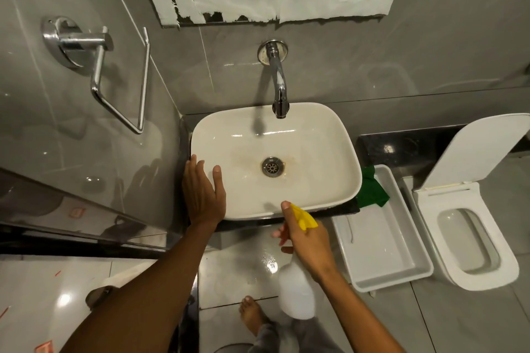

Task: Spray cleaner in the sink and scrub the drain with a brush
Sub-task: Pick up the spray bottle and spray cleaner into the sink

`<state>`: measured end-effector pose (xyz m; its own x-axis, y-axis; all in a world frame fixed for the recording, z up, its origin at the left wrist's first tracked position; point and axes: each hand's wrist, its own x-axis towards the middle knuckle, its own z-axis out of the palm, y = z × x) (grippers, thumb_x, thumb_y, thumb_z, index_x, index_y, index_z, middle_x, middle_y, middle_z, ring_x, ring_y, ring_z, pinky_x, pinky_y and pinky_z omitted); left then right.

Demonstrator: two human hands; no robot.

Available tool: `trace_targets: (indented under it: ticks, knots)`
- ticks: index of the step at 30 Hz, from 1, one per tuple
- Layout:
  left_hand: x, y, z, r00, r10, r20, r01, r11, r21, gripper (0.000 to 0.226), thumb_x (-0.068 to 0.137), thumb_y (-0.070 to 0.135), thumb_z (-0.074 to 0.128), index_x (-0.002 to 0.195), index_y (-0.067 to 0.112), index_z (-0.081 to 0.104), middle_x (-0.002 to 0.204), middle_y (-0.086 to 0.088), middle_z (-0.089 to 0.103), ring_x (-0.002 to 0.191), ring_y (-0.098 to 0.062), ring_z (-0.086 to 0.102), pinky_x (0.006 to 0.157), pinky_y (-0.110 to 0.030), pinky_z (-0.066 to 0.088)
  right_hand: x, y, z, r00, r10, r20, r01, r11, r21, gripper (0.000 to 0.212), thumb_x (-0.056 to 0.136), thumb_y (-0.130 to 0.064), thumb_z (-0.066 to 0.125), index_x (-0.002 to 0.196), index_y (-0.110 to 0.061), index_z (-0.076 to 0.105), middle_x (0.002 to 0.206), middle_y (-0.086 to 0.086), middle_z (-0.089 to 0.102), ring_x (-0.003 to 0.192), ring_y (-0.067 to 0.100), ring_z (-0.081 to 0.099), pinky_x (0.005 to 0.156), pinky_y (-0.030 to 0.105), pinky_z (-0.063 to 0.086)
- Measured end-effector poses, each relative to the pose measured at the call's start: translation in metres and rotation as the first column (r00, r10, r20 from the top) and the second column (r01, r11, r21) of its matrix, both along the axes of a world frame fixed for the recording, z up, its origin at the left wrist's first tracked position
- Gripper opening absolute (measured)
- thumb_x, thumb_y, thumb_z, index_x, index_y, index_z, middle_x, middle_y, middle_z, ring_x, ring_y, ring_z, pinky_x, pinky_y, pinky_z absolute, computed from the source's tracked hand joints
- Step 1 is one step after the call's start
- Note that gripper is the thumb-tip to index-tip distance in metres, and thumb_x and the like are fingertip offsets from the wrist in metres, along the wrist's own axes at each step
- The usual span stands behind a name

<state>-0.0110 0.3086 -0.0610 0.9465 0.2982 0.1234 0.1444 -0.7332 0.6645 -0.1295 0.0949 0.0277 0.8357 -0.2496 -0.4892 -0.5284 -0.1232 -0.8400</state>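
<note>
A white rectangular sink (324,135) sits on a dark counter, with a round metal drain (272,166) in its middle ringed by brownish stains. My left hand (203,192) lies flat on the sink's left rim, fingers apart, holding nothing. My right hand (305,238) grips a white spray bottle (296,292) with a yellow nozzle (304,217) at the sink's near edge; the nozzle points toward the basin. No brush is visible.
A chrome tap (278,86) juts from the wall over the basin's back. To the right stand a grey tray (384,241) with a green cloth (371,188) and a toilet (470,235) with its lid up. A chrome towel holder (94,66) hangs on the left wall.
</note>
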Motion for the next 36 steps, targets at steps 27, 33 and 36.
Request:
trace_targets:
  ticks: [27,33,36]
  knots:
    - [-0.003,-0.003,0.009,0.999,0.000,-0.042,0.002,0.999,0.044,0.059,0.109,0.048,0.040,0.150,0.006,0.051,0.170,-0.014,0.039,0.158,-0.036,0.034,0.129,-0.052,0.031,-0.033,-0.061,-0.015,0.976,-0.212,0.041,0.216,0.951,-0.220,0.053,0.091,-0.085,0.045,0.086,-0.043,0.078,0.076,-0.006,0.083,0.073,0.013,0.081,0.073,0.042,0.070]
    - [-0.003,-0.003,0.010,0.999,0.004,-0.035,-0.002,0.999,0.050,0.062,0.108,0.049,0.037,0.148,0.004,0.052,0.169,-0.015,0.040,0.158,-0.038,0.034,0.129,-0.052,0.031,-0.033,-0.030,-0.019,0.993,-0.111,0.048,0.116,0.984,-0.134,0.058,0.089,-0.085,0.050,0.091,-0.035,0.078,0.076,-0.003,0.083,0.072,0.017,0.082,0.066,0.042,0.070]
    - [-0.004,-0.002,0.010,1.000,0.005,-0.026,-0.004,0.999,0.054,0.062,0.109,0.049,0.036,0.148,0.004,0.052,0.169,-0.016,0.040,0.158,-0.038,0.034,0.129,-0.052,0.030,-0.027,-0.017,-0.017,0.997,-0.043,0.058,0.050,0.991,-0.126,0.054,0.094,-0.080,0.048,0.087,-0.034,0.076,0.069,0.001,0.079,0.066,0.024,0.080,0.070,0.047,0.070]
